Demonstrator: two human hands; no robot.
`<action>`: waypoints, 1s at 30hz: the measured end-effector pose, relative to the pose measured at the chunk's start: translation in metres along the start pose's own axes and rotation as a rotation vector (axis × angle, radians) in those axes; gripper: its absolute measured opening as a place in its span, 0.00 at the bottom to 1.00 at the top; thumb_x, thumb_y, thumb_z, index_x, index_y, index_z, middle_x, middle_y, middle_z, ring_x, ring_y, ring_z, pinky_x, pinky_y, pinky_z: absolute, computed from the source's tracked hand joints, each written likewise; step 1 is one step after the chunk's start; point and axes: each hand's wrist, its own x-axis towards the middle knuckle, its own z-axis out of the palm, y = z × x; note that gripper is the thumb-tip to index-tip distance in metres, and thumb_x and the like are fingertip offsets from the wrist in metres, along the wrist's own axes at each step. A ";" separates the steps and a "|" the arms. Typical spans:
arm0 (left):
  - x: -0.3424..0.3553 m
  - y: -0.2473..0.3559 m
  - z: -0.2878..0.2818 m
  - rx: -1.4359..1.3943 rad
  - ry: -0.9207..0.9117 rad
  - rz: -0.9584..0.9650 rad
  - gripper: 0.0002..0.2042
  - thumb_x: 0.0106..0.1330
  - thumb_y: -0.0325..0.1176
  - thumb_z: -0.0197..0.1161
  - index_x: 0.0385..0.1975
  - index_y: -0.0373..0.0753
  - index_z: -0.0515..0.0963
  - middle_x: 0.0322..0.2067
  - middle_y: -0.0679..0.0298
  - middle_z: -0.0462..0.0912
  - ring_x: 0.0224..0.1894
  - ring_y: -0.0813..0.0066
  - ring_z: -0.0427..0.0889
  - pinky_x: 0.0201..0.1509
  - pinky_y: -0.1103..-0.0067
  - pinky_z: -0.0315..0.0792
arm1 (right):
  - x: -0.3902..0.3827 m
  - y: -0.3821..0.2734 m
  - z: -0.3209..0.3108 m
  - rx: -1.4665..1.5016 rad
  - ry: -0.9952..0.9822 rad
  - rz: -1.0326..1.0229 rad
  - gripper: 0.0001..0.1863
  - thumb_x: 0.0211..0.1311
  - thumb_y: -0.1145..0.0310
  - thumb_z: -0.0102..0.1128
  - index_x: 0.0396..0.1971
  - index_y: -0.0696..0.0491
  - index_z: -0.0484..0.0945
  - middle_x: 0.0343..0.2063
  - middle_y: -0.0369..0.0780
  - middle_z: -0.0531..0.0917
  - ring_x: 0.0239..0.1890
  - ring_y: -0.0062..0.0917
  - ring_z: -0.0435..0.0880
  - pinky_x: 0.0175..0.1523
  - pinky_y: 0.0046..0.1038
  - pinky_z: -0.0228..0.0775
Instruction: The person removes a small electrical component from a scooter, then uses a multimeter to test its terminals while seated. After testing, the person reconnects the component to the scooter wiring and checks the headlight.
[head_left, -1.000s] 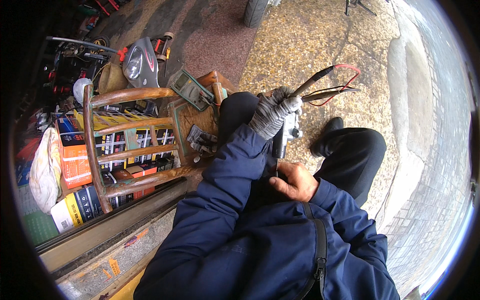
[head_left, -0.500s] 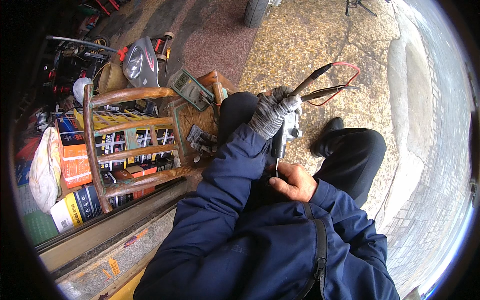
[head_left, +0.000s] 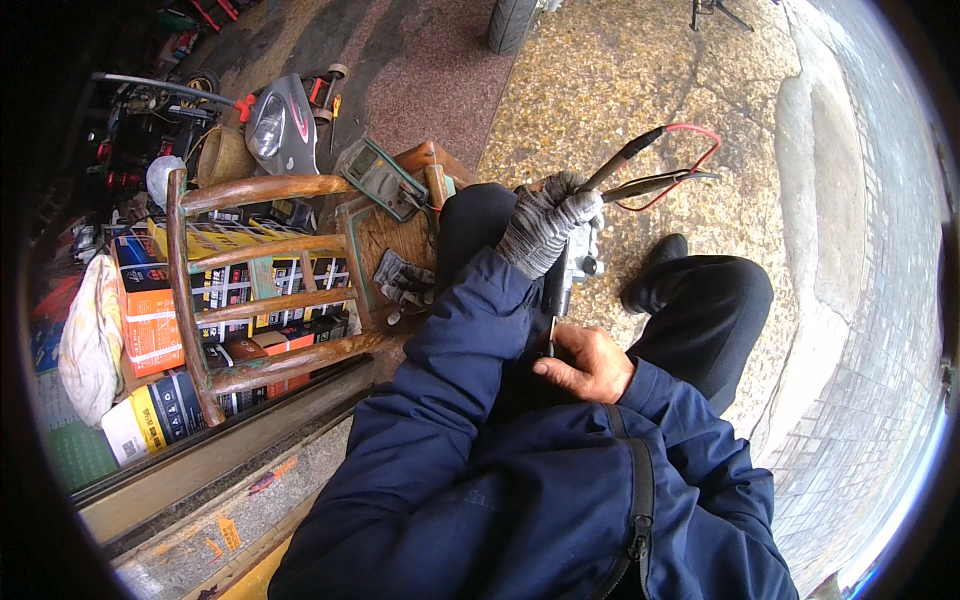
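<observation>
Gripping rod (head_left: 622, 163), hands (head_left: 545, 228) near metal part (head_left: 578, 252), chair edge (head_left: 300, 363) left, broad floor (head_left: 765, 200) right

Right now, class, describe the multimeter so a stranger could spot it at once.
Find the wooden chair left of the person's gloved left hand. At the upper edge of its seat in the picture lies the multimeter, tilted. Its boxy grey-green case and screen set it apart from the soft striped glove lower down.

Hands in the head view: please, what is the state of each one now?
Left hand: gloved, closed, holding dark sleeved leads.
Right hand: bare, closed, thumb and fingers holding a thin metal piece.
</observation>
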 end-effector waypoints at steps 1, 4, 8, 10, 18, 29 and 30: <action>0.000 0.000 0.000 -0.002 0.000 -0.004 0.09 0.66 0.37 0.63 0.34 0.40 0.74 0.26 0.58 0.80 0.21 0.67 0.81 0.21 0.67 0.79 | 0.000 0.000 0.000 -0.008 0.013 -0.017 0.19 0.61 0.57 0.65 0.40 0.59 0.78 0.25 0.46 0.78 0.26 0.33 0.79 0.33 0.32 0.70; 0.000 0.001 0.000 0.021 0.007 -0.001 0.09 0.66 0.38 0.63 0.33 0.40 0.74 0.25 0.58 0.80 0.21 0.67 0.81 0.21 0.67 0.79 | 0.000 -0.002 0.001 -0.025 0.046 -0.028 0.19 0.60 0.55 0.67 0.37 0.58 0.78 0.22 0.45 0.77 0.22 0.33 0.76 0.30 0.32 0.68; 0.000 0.001 0.001 0.066 0.013 0.024 0.09 0.67 0.38 0.63 0.33 0.39 0.74 0.25 0.59 0.80 0.21 0.70 0.81 0.23 0.70 0.79 | 0.002 -0.004 0.002 -0.113 0.153 -0.073 0.24 0.54 0.49 0.70 0.28 0.59 0.77 0.15 0.47 0.75 0.19 0.39 0.80 0.26 0.35 0.69; 0.000 0.001 0.002 0.141 0.039 0.057 0.10 0.67 0.38 0.63 0.33 0.39 0.74 0.25 0.60 0.80 0.22 0.71 0.80 0.25 0.72 0.78 | 0.001 -0.006 0.002 -0.086 0.171 -0.024 0.26 0.51 0.47 0.72 0.26 0.59 0.77 0.14 0.47 0.75 0.19 0.40 0.80 0.26 0.35 0.69; -0.001 0.003 0.005 0.095 0.066 0.048 0.10 0.67 0.39 0.62 0.32 0.39 0.74 0.25 0.61 0.80 0.22 0.72 0.80 0.25 0.75 0.77 | -0.003 -0.011 0.003 -0.183 0.295 -0.024 0.28 0.48 0.45 0.73 0.23 0.58 0.75 0.13 0.48 0.75 0.18 0.43 0.79 0.26 0.36 0.70; -0.001 0.001 0.004 0.114 0.095 0.055 0.10 0.66 0.38 0.64 0.30 0.40 0.75 0.23 0.64 0.79 0.21 0.75 0.79 0.23 0.76 0.76 | 0.001 0.005 0.010 -0.028 0.246 -0.153 0.23 0.58 0.52 0.67 0.23 0.59 0.72 0.13 0.48 0.72 0.16 0.44 0.76 0.23 0.37 0.66; -0.001 0.001 0.004 0.097 0.110 0.047 0.10 0.65 0.38 0.65 0.28 0.40 0.75 0.23 0.66 0.78 0.21 0.79 0.77 0.24 0.78 0.74 | 0.001 0.005 0.009 -0.019 0.240 -0.171 0.22 0.59 0.54 0.66 0.24 0.59 0.73 0.14 0.48 0.73 0.17 0.44 0.76 0.24 0.37 0.67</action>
